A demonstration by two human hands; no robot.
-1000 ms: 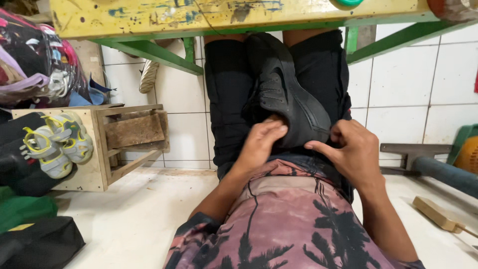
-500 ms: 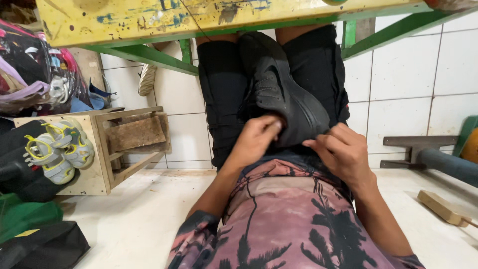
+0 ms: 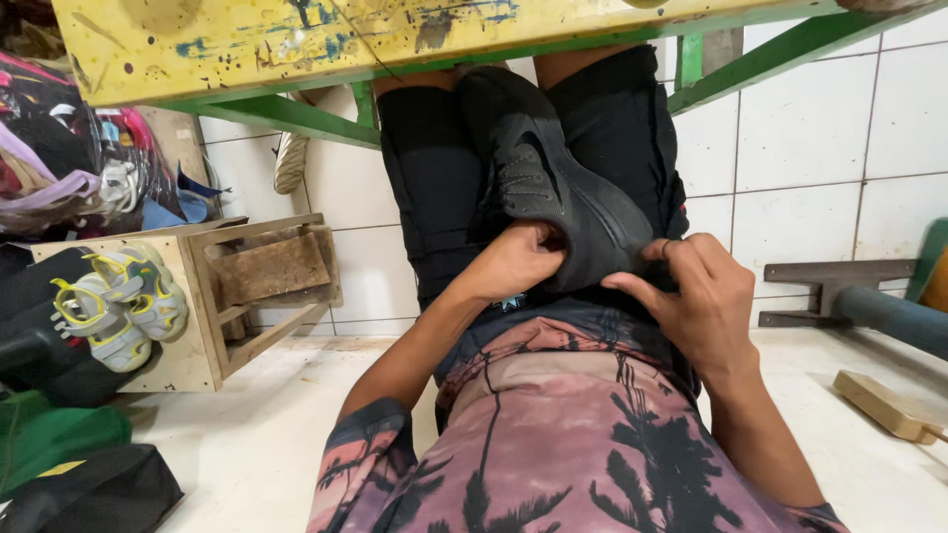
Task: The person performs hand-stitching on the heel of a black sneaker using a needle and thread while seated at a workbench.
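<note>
Shoe (image 3: 553, 188): black, lying in the lap between the thighs, toe pointing up under the bench (image 3: 296, 49), heel end towards the body.
Left hand (image 3: 513, 262): curled at the shoe's opening; the fingers are tucked in against the heel side, thumb on top. How tightly they press, I cannot tell.
Right hand (image 3: 696, 296): thumb and forefinger pinch the heel edge of the shoe, the other fingers bent loosely behind; a dark ring sits on one finger.
Slip risk: the right-hand grip is only a fingertip pinch on a smooth rim; a hard pull could make it pop free and the hand jerk back.
Drop risk: the shoe rests on sloping legs with nothing under it; if both grips ease, it may slide to the floor (image 3: 247, 424).
Knock risk: the toe sits just under the bench edge; lifting the shoe could bump it against the wood.
Strain risk: the left fingers are wedged inside the opening; twisting the shoe against them could pinch them.
Nearby: small grey-and-yellow shoes (image 3: 118, 306) hang by a wooden box (image 3: 197, 306), well apart from the hands.
</note>
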